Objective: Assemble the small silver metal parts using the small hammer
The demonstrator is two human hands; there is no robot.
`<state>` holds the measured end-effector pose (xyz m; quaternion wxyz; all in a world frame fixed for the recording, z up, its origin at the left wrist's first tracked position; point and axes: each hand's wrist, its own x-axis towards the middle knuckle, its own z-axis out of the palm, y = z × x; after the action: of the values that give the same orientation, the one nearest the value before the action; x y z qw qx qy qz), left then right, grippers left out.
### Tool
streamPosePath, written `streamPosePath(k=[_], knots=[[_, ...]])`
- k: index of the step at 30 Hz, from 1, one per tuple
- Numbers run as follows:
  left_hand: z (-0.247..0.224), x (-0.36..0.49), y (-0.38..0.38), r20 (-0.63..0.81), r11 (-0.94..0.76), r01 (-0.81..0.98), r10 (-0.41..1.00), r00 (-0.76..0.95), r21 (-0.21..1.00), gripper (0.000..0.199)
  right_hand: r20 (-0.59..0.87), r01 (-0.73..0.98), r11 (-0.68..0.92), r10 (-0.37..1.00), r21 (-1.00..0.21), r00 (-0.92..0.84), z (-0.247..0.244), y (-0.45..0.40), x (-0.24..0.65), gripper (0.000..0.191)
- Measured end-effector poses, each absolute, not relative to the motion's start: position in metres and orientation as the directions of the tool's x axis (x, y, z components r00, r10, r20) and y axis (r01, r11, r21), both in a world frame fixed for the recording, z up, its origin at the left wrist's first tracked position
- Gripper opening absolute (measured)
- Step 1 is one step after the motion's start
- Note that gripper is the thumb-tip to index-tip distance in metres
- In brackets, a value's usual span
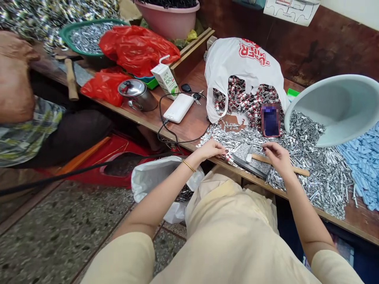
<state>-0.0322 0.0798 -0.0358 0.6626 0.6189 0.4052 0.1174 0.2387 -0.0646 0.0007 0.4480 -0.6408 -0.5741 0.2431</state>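
My left hand point(211, 150) is at the table's front edge, thumb and fingers pinched on a small red-and-silver metal piece point(227, 158). That piece lies against the end of a dark metal bar point(248, 167) on the edge. My right hand point(277, 157) hovers over a small hammer point(299, 171) with a wooden handle and pale head. Its thumb and fingertips are pinched together; anything between them is too small to make out. Loose small silver metal parts point(319, 185) surround the hammer and bar.
Behind my hands, a white plastic bag point(245, 59) spills red-and-silver pieces beside a phone point(271, 122). A tipped grey basin point(340, 106) and blue strips point(364, 165) lie right. Leftward are a power bank point(179, 108), cable, metal mug point(142, 96) and another person's arm point(16, 79).
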Motion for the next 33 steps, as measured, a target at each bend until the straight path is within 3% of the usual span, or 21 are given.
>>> streamPosePath(k=[7, 14, 22, 24, 27, 30, 33], knots=[[-0.034, -0.029, 0.081, -0.378, 0.181, 0.345, 0.631, 0.678, 0.921, 0.015, 0.046, 0.278, 0.037, 0.999, -0.96, 0.025, 0.002, -0.055, 0.191, 0.025], [-0.032, -0.029, 0.079, -0.367, 0.153, 0.353, 0.628, 0.687, 0.923, 0.013, -0.133, -0.016, -0.132, 0.99, -0.991, 0.043, 0.0, -0.053, 0.19, 0.039], [-0.04, -0.03, 0.08, -0.356, 0.149, 0.346, 0.645, 0.676, 0.926, 0.012, -0.147, -0.084, -0.15, 0.988, -0.985, -0.041, 0.004, -0.035, 0.183, 0.04], [-0.043, -0.03, 0.08, -0.364, 0.155, 0.353, 0.65, 0.667, 0.923, 0.012, -0.115, -0.02, -0.117, 0.989, -0.993, -0.089, 0.004, -0.028, 0.181, 0.036], [-0.045, -0.029, 0.08, -0.374, 0.166, 0.355, 0.644, 0.668, 0.92, 0.011, 0.005, 0.264, 0.048, 0.987, -0.963, -0.163, 0.002, -0.018, 0.18, 0.021], [-0.046, -0.028, 0.081, -0.38, 0.149, 0.376, 0.635, 0.673, 0.915, 0.011, 0.095, 0.546, 0.24, 0.955, -0.802, -0.28, 0.0, -0.009, 0.177, 0.018], [-0.046, -0.028, 0.083, -0.371, 0.117, 0.389, 0.632, 0.68, 0.914, 0.012, 0.09, 0.649, 0.32, 0.928, -0.69, -0.362, 0.0, -0.005, 0.172, 0.025]])
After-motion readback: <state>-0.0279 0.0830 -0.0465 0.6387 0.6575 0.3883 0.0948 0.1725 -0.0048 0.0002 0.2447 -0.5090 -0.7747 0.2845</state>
